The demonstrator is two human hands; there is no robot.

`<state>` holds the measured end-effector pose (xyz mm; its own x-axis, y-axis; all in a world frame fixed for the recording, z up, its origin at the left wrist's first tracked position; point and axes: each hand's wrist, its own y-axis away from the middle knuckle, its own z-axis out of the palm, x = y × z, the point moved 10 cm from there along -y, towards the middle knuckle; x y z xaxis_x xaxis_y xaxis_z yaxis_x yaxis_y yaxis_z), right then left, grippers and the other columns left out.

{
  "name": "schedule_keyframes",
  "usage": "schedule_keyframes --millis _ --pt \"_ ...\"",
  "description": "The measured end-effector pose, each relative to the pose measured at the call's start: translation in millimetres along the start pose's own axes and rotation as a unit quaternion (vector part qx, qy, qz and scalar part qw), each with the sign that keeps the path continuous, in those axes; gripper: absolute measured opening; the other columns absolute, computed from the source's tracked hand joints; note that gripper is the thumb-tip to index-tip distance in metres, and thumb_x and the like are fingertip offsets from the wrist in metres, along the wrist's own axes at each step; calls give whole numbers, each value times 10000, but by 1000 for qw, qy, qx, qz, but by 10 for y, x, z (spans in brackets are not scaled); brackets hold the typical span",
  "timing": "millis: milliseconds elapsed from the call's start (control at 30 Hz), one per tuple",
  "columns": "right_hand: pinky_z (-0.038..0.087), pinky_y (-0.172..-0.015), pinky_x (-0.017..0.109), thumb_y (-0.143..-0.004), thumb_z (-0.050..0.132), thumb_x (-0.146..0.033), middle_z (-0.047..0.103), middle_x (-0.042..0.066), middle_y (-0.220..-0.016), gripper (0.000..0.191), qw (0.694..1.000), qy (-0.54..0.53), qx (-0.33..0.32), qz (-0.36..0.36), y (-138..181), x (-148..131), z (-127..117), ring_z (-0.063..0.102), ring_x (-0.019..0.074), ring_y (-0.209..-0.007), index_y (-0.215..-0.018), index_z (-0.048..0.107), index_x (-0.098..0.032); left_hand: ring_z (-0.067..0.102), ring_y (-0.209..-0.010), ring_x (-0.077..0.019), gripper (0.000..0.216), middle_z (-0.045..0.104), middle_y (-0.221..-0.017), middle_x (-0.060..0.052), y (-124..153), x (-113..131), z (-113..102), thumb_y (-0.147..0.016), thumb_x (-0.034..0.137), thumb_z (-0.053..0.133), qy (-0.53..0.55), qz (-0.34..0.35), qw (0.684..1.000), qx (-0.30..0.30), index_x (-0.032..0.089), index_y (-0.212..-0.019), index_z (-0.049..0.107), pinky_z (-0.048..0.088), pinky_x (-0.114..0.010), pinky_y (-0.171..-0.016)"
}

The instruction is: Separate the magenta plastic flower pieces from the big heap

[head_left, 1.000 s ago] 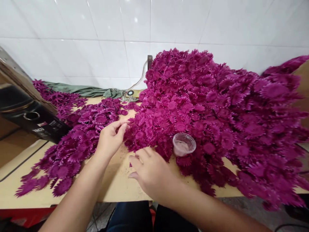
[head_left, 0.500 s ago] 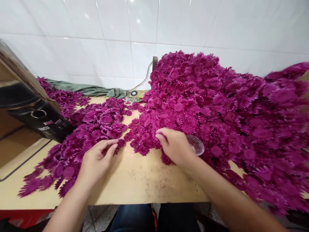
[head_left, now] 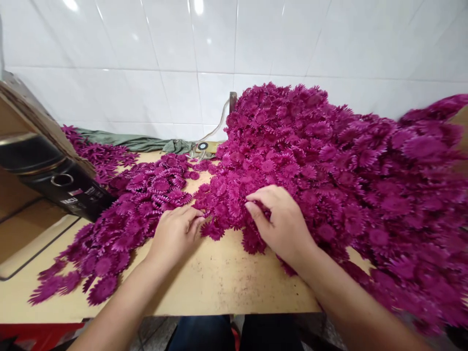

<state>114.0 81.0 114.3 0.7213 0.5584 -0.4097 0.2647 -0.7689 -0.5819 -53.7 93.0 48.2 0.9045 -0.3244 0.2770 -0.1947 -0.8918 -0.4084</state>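
Note:
A big heap of purple fabric flowers (head_left: pixel 329 156) covers the right half of the wooden table (head_left: pixel 219 278). A flatter spread of the same flowers (head_left: pixel 142 204) lies to the left. My left hand (head_left: pixel 175 233) rests on the table between the two, its fingers drawn together in a pinch on a flower at the heap's near edge (head_left: pixel 211 228). My right hand (head_left: pixel 283 222) lies on the heap's front slope, fingers curled and pinching among the flowers. The small plastic cup is hidden behind my right hand.
A black appliance in an open cardboard box (head_left: pixel 54 170) stands at the left. A green cloth (head_left: pixel 139 143) and a cable with a round switch (head_left: pixel 202 145) lie against the white tiled wall (head_left: pixel 183 63). The table's front edge is just below my forearms.
My left hand has moved right to the heap's edge. My right hand has shifted slightly and now covers the plastic cup. The camera has tilted a little.

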Motion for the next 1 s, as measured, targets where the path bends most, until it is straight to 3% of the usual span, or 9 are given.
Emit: schedule_keyframes --millis 100,267,367,467,567,700,800,933,1000 --pt "420 -631 277 -826 442 -343 604 38 -724 230 985 -110 -96 91 43 36 278 535 141 -667 -779 588 -172 598 -691 -204 191 671 -736 -41 -7 139 -225 -806 309 440 23 12 998 55 215 -764 601 396 -320 -666" --pt "408 -474 227 -815 386 -505 604 27 -673 364 918 -255 -205 224 93 242 666 528 103 -511 -804 522 -167 605 -677 -196 160 673 -722 -38 4 523 -420 -814 244 433 -1 69 991 119 190 -806 584 410 -325 -653" --pt "411 -430 207 -833 410 -411 577 11 -646 270 875 -332 -238 261 104 252 756 503 80 -463 -794 500 -159 614 -757 -199 136 685 -800 -47 7 765 -407 -810 204 449 4 121 984 132 187 -818 583 419 -340 -704" --pt "427 -472 190 -799 480 -181 553 -9 -641 58 881 -349 -194 253 10 297 615 503 68 -502 -825 517 -144 594 -911 -200 155 668 -961 -63 8 913 -381 -805 190 466 47 159 977 138 189 -914 576 424 -349 -795" --pt "444 -581 203 -732 505 -45 595 8 -720 150 928 -270 -123 223 -70 463 288 537 74 -599 -841 552 -136 553 -1010 -201 262 626 -1060 -89 2 852 -389 -800 204 476 102 140 973 152 172 -1054 531 421 -348 -859" --pt "416 -630 243 -698 562 -85 617 4 -698 120 974 -41 -127 185 8 709 -100 536 104 -620 -785 605 -157 603 -868 -192 194 670 -914 -60 -19 721 -231 -806 240 462 125 115 980 105 189 -940 593 458 -327 -777" --pt "394 -651 270 -697 580 -137 610 11 -660 73 967 97 -185 148 127 792 -163 516 131 -638 -718 640 -171 621 -774 -180 190 689 -827 -39 -36 702 -57 -811 262 450 142 108 982 60 204 -858 624 468 -314 -725" --pt "361 -757 346 -676 607 -193 586 98 -809 93 943 234 -234 40 189 651 -15 460 230 -854 -690 698 -182 625 -755 -179 202 695 -819 -37 -61 753 95 -811 272 449 163 98 981 37 209 -850 637 472 -317 -712" --pt "356 -744 374 -666 615 -233 553 133 -874 116 928 272 -253 22 190 613 83 427 274 -898 -701 713 -182 624 -758 -179 209 695 -817 -38 -71 762 141 -812 273 446 170 93 980 33 207 -855 640 472 -319 -714"
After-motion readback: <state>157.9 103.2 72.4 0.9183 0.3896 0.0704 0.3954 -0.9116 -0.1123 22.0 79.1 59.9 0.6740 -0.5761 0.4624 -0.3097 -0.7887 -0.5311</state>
